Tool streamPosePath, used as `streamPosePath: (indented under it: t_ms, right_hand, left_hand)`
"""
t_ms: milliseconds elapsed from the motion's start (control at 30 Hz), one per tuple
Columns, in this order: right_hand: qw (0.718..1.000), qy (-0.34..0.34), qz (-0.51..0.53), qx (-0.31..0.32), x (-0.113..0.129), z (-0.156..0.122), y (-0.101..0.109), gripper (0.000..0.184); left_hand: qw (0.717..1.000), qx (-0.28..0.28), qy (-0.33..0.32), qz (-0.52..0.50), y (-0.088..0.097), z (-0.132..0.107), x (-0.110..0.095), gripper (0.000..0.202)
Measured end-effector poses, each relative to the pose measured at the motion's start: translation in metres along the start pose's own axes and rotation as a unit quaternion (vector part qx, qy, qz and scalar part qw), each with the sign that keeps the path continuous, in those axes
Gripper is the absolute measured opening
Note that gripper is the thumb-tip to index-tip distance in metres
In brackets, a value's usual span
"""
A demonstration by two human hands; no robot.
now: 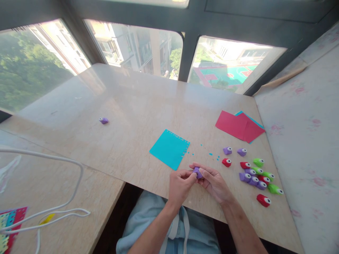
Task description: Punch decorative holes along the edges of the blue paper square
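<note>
Both my hands meet over the near edge of the marble table [137,106], gripping one small purple paper punch [197,172] between their fingertips. My left hand [180,185] pinches it from the left, and my right hand [213,180] wraps round it from the right. Just beyond them lies a teal paper square [169,148] with punched holes along its right edge. Tiny teal scraps [210,154] are scattered to its right.
A cluster of several purple, red and green punches [255,174] sits right of my hands. Red paper sheets [238,125] over a teal one lie at the far right. A lone purple punch [103,120] rests far left. A white cable [53,211] and coloured paper [10,225] lie on the lower-left surface.
</note>
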State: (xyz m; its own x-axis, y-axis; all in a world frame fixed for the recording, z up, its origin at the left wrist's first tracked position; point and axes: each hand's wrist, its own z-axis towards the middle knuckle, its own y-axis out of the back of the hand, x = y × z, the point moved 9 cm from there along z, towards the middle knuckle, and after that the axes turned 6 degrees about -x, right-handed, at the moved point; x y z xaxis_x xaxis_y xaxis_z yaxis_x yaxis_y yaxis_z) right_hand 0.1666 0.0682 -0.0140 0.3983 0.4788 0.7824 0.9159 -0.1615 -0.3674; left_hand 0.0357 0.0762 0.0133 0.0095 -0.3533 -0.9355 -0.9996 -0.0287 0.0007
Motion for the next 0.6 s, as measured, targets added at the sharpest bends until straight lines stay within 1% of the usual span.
streamPosePath:
  t_ms: [133, 233, 367, 467, 600]
  right_hand:
    - [1.000, 0.006, 0.006, 0.010, 0.001, -0.001, -0.001, 0.035]
    - [0.999, 0.029, 0.029, -0.004, 0.002, -0.002, 0.000, 0.036]
    - [0.996, 0.063, 0.056, -0.036, 0.003, -0.004, 0.003, 0.037]
    - [0.996, 0.066, 0.054, -0.038, 0.002, -0.006, 0.002, 0.039]
    - [0.997, 0.070, 0.002, -0.031, 0.001, -0.008, 0.001, 0.047]
  left_hand:
    - [1.000, -0.006, -0.008, 0.008, -0.001, -0.001, -0.001, 0.024]
    - [1.000, -0.009, -0.018, 0.000, -0.003, 0.001, -0.001, 0.022]
    - [0.999, 0.023, -0.030, -0.039, -0.010, 0.002, 0.006, 0.028]
    - [0.995, 0.050, -0.017, -0.079, -0.012, 0.000, 0.012, 0.033]
    - [0.989, 0.056, 0.015, -0.135, -0.011, -0.001, 0.016, 0.040]
